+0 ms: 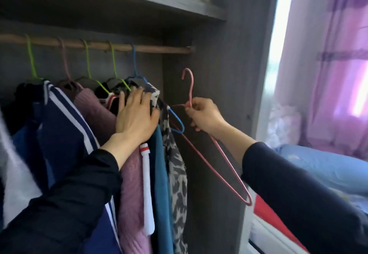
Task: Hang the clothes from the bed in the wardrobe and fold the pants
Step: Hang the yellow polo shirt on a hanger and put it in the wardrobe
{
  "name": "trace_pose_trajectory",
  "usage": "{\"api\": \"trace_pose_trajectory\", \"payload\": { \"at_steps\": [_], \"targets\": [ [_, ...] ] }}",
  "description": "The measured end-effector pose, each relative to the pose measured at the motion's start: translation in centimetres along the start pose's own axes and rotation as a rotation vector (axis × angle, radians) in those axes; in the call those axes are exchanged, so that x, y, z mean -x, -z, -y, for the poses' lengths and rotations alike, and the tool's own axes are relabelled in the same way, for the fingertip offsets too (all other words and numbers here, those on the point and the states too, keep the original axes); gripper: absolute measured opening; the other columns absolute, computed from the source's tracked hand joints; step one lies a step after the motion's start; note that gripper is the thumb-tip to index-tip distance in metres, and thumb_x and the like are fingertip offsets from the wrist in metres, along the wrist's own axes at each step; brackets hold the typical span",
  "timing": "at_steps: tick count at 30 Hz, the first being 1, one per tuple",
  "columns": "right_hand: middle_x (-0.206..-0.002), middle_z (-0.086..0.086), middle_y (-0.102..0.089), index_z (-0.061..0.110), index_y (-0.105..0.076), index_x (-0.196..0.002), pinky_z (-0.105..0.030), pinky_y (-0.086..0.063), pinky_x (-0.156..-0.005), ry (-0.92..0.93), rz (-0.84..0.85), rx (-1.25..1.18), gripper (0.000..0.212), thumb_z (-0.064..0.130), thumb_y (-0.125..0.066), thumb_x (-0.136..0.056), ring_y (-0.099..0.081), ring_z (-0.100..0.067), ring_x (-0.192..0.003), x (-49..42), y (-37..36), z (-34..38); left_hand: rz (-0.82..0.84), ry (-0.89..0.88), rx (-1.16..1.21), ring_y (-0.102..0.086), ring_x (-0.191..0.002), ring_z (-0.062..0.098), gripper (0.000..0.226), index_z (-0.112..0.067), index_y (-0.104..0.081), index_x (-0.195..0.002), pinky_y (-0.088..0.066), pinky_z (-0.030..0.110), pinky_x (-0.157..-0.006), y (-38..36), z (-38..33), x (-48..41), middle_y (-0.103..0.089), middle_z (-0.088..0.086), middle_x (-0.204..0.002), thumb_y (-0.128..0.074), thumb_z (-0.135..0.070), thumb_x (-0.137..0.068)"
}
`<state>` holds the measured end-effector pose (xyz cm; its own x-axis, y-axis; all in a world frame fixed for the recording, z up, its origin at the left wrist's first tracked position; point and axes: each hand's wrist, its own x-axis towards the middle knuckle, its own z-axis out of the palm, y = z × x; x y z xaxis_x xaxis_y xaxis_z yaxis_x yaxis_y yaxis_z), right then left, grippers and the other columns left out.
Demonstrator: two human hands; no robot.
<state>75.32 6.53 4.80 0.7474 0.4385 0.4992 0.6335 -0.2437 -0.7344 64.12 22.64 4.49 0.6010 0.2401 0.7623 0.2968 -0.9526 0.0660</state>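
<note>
A: Inside the wardrobe (219, 74), the left hand (135, 114) lay flat, fingers spread, on the hung clothes (127, 164). That grip was released, pressing and not grasping.

B: And the right hand (205, 114)?

A: Its grip was clenched on a pink hanger (217, 150), pinched at the neck just under the hook. The hanger was empty, tilted, its hook below the rod (159, 49) and clear of it, its lower corner down by the right sleeve (298, 184).

B: What hung on the rod?

A: Five hangers: three green, one pink, one blue (176, 120). Under them, from the left, a navy jacket (65, 134) with white stripes, a mauve knit (131, 194), a teal garment (161, 174) and a leopard-print piece (177, 174). The left palm rested across the shoulders of the teal and leopard ones.

B: And that white thing?

A: A white strip with a red band (147, 184) hung between the knit and the teal garment. What it was, I couldn't tell.

B: The bed?

A: Off to the right, by the purple curtain (338, 74), lay something light blue (322, 166), with red fabric (270, 220) lower down. Too blurred to tell which garments they were.

B: Above?

A: A shelf (139, 0) with something pale and fluffy on it.
</note>
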Motion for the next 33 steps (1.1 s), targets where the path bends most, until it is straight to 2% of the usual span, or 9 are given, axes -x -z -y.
{"api": "trace_pose_trajectory", "payload": {
  "at_steps": [3,6,12,17,20,24,27,31,33],
  "targets": [
    [-0.070,-0.002,-0.063,0.017,-0.064,-0.088,-0.020,-0.045,-0.039,-0.071,-0.056,-0.018,0.011,0.010,-0.055,-0.089,-0.059,-0.007,-0.046,7.1,2.8,-0.5,-0.042,-0.191,0.133,-0.026,-0.143,0.029,0.049,-0.006,-0.047,-0.137,-0.009,0.046,-0.117,-0.6,-2.7,2.4,-0.039,0.016,-0.148,-0.052,-0.022,-0.090],
    [-0.071,-0.001,-0.066,0.017,-0.064,-0.087,-0.019,-0.045,-0.041,-0.161,-0.115,0.016,0.010,0.008,-0.058,-0.088,-0.061,-0.011,-0.051,15.5,5.3,-0.8,-0.017,-0.273,0.325,-0.025,-0.143,0.030,0.048,-0.004,-0.047,-0.136,-0.011,0.046,-0.119,-1.6,-6.5,6.4,-0.040,0.018,-0.148,-0.052,-0.016,-0.090],
    [-0.068,-0.007,-0.064,0.000,-0.064,-0.093,-0.023,-0.044,-0.044,-0.448,-0.193,0.094,0.006,0.000,-0.060,-0.089,-0.057,-0.019,-0.052,33.0,10.7,-1.4,0.281,-0.370,0.568,-0.027,-0.142,0.030,0.046,-0.003,-0.045,-0.136,-0.014,0.048,-0.117,-2.2,-16.2,17.6,-0.043,0.016,-0.145,-0.046,-0.012,-0.091],
    [-0.071,-0.003,-0.065,0.006,-0.066,-0.091,-0.022,-0.043,-0.041,-0.704,-0.208,0.265,0.005,0.006,-0.061,-0.089,-0.058,-0.011,-0.049,46.5,16.0,-0.1,0.467,-0.528,0.753,-0.041,-0.131,0.030,0.044,-0.006,-0.047,-0.134,-0.022,0.046,-0.114,0.0,-25.5,26.5,-0.050,0.015,-0.138,-0.044,-0.015,-0.091],
    [-0.067,0.001,-0.063,0.004,-0.069,-0.090,-0.016,-0.041,-0.043,-0.856,-0.332,0.289,0.007,0.006,-0.063,-0.086,-0.051,-0.001,-0.045,54.8,18.9,1.4,0.644,-0.565,0.880,-0.042,-0.130,0.030,0.044,-0.009,-0.045,-0.135,-0.021,0.045,-0.115,2.8,-31.2,33.7,-0.051,0.015,-0.137,-0.043,-0.016,-0.092],
    [-0.068,0.000,-0.065,0.004,-0.068,-0.090,-0.017,-0.043,-0.049,-1.030,-0.559,0.298,0.016,0.019,-0.069,-0.086,-0.055,-0.002,-0.050,66.6,21.5,4.2,0.821,-0.758,0.908,-0.048,-0.120,0.032,0.040,-0.008,-0.047,-0.132,-0.031,0.041,-0.105,7.5,-38.1,44.5,-0.054,0.016,-0.130,-0.043,-0.016,-0.092],
    [-0.068,0.003,-0.063,0.008,-0.068,-0.090,-0.013,-0.040,-0.046,-1.159,-0.719,0.308,0.014,0.022,-0.067,-0.086,-0.055,-0.001,-0.052,76.0,23.3,7.1,0.916,-0.871,0.941,-0.047,-0.123,0.030,0.039,-0.010,-0.047,-0.130,-0.028,0.042,-0.110,12.4,-42.8,52.3,-0.055,0.014,-0.130,-0.044,-0.017,-0.092],
    [-0.079,-0.002,-0.068,0.011,-0.070,-0.091,-0.029,-0.052,-0.068,-1.270,-0.893,0.437,0.013,0.023,-0.064,-0.088,-0.064,-0.013,-0.073,87.9,26.9,11.7,0.989,-0.987,0.973,-0.049,-0.120,0.029,0.034,-0.014,-0.049,-0.126,-0.027,0.039,-0.108,19.9,-48.1,61.9,-0.057,0.012,-0.125,-0.045,-0.021,-0.092],
    [-0.074,0.001,-0.066,0.012,-0.070,-0.087,-0.028,-0.051,-0.067,-1.304,-0.992,0.489,0.012,0.021,-0.063,-0.088,-0.062,-0.013,-0.071,92.8,28.8,13.9,1.041,-1.037,0.956,-0.047,-0.122,0.028,0.037,-0.015,-0.047,-0.129,-0.026,0.039,-0.111,23.4,-50.2,66.0,-0.055,0.011,-0.129,-0.044,-0.022,-0.093]
  ]
}}
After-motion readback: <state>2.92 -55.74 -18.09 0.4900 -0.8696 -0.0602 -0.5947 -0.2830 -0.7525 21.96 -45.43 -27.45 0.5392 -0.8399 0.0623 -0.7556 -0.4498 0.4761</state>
